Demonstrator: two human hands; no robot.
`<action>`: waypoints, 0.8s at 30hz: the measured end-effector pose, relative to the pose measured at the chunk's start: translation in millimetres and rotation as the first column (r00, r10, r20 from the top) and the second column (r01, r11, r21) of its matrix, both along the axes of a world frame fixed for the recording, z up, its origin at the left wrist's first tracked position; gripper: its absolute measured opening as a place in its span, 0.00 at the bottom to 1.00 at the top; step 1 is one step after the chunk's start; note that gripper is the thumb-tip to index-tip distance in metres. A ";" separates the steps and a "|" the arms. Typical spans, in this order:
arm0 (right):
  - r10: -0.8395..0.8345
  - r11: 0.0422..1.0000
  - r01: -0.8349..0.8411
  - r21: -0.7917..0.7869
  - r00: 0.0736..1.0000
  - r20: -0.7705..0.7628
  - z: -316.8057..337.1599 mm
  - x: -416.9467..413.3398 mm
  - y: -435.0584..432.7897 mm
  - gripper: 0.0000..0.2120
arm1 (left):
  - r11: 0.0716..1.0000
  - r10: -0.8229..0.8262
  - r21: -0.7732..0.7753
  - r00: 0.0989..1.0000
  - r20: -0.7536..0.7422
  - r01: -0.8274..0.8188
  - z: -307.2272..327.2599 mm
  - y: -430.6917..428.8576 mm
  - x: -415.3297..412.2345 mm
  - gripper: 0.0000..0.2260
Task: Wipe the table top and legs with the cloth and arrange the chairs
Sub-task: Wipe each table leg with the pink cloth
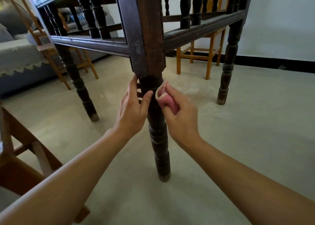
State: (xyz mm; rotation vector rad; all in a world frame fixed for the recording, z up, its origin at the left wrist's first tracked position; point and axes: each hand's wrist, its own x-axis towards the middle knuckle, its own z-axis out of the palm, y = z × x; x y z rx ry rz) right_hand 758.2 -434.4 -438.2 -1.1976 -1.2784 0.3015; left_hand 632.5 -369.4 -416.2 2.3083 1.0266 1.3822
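Here, gripping near table leg (157, 139) with left hand (133, 110), pressing bunched pink cloth (168, 101) against it with right hand (182, 120).

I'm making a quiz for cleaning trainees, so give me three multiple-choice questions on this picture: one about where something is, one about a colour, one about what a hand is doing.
1. Where is the cloth held?
A. on the table top
B. against the near table leg, just below its square block
C. on a chair seat

2. What colour is the cloth?
A. blue
B. white
C. pink

3. What is the left hand doing?
A. gripping the near table leg
B. hanging free
C. holding the cloth

Answers:
1 B: the right hand holds it against the turned part of the leg.
2 C: pink folds show in that hand's grip.
3 A: its thumb crosses the leg's front and the other digits curl behind.
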 end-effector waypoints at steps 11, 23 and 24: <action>0.000 0.981 -0.019 -0.195 0.995 -0.096 -13.2 11.2 6.4 0.13 | 1.000 0.023 -0.006 0.999 -0.034 -0.023 -13.2 -4.4 -2.2 0.30; -0.095 0.944 0.039 -0.328 0.983 -0.157 -36.0 13.9 11.0 0.05 | 0.997 -0.007 0.071 0.987 -0.162 0.019 -40.9 -10.2 -10.4 0.30; -0.089 0.953 0.040 -0.300 0.984 -0.153 -40.8 1.5 4.9 0.06 | 0.994 0.001 0.107 0.980 -0.200 0.021 -43.9 -10.7 -10.4 0.28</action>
